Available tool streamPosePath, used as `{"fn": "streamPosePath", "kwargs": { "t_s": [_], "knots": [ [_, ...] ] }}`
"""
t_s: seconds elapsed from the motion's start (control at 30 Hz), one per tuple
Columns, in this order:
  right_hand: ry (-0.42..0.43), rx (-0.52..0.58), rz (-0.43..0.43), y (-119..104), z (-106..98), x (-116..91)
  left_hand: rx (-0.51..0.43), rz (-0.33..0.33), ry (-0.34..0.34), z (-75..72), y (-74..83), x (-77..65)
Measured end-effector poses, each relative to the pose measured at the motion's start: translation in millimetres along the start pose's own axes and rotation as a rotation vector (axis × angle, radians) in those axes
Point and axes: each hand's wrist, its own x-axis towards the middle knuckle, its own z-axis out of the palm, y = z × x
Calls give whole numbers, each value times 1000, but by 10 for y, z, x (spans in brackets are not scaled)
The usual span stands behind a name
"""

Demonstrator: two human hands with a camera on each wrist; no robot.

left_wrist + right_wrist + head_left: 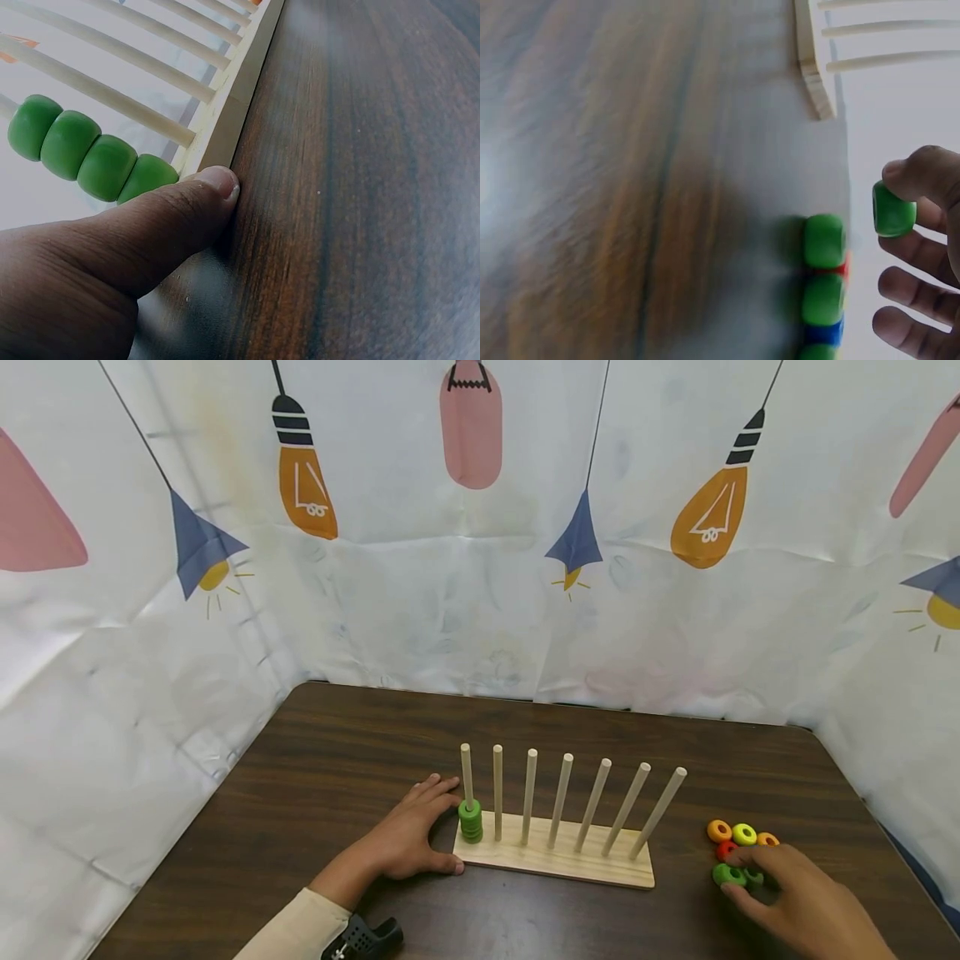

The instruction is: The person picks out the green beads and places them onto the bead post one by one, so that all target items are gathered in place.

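Note:
A wooden stand has a flat pale base (pixel 555 862) with several upright pegs (pixel 561 800). Stacked on its leftmost peg are several green beads (pixel 470 822), seen larger in the left wrist view. My left hand (pixel 408 837) rests at the stand's left end, fingers spread; its thumb (pixel 176 217) touches the base's front corner. Off the stand's right end, my right hand (pixel 798 893) pinches a green bead (pixel 894 211) between thumb and fingers, above the other beads. The remaining fingers of that hand are loosely bent.
Loose beads lie at the right of the brown table (pixel 360 735): orange (pixel 718 832), yellow (pixel 744 834), red (pixel 725 850), green (pixel 823 241) and blue (pixel 825 332). My right hand partly covers them in the head view. A lamp-printed white cloth (pixel 465 610) hangs behind the table.

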Motion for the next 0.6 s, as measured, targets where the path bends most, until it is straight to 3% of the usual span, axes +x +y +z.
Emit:
{"fn": "streamPosePath", "kwargs": {
  "t_s": [0.23,0.6],
  "knots": [
    [91,27,-62,-127,-47,37,3,0,-3,4,-3,1],
    [297,65,-228,-297,-184,156,0,-4,-4,-5,17,-3]
  ]
}}
